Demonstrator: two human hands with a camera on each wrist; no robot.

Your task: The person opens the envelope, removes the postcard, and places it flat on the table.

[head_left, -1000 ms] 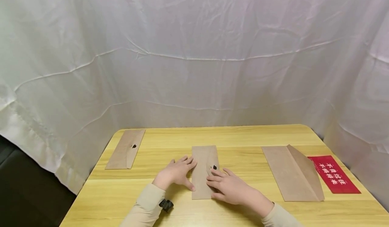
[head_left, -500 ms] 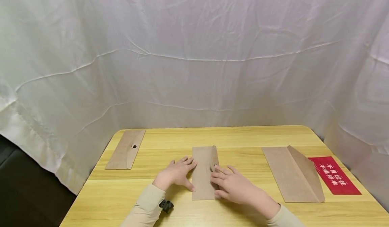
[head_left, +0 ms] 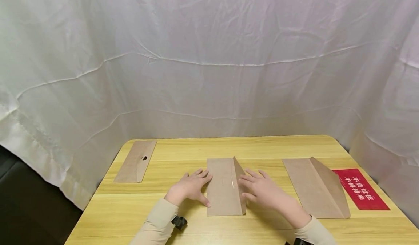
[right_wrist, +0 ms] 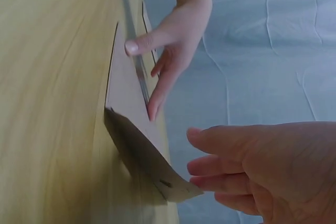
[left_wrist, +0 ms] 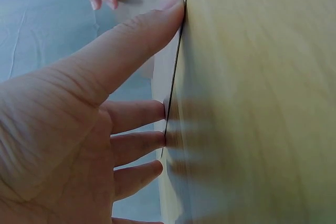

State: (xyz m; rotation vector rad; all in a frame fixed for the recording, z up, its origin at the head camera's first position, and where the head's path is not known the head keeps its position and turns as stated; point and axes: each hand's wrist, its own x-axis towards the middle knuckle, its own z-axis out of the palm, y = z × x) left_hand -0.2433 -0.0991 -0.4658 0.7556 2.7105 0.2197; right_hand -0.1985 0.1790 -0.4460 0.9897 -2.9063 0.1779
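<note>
A brown paper envelope (head_left: 219, 194) lies on the table in the middle of the head view. Its pointed flap (head_left: 239, 174) is swung out to the right and stands tilted up from the fold. My left hand (head_left: 190, 187) rests with spread fingers along the envelope's left edge, thumb and fingertips on the paper, as the left wrist view shows with the thumb (left_wrist: 142, 35) at the edge. The right hand (head_left: 266, 194) is by the flap, fingers loosely extended. In the right wrist view, its fingertips are right at the tip of the flap (right_wrist: 149, 163).
At the back left lies a closed brown envelope (head_left: 132, 163) with a black mark. On the right, another envelope (head_left: 309, 190) has its flap open, beside a red card (head_left: 361, 190) with white characters. The wooden table (head_left: 248, 146) is enclosed by a pale curtain (head_left: 209, 88).
My right hand has moved right, and the middle envelope's flap has gone from folded down over the envelope to swung open. The left hand has stayed in place.
</note>
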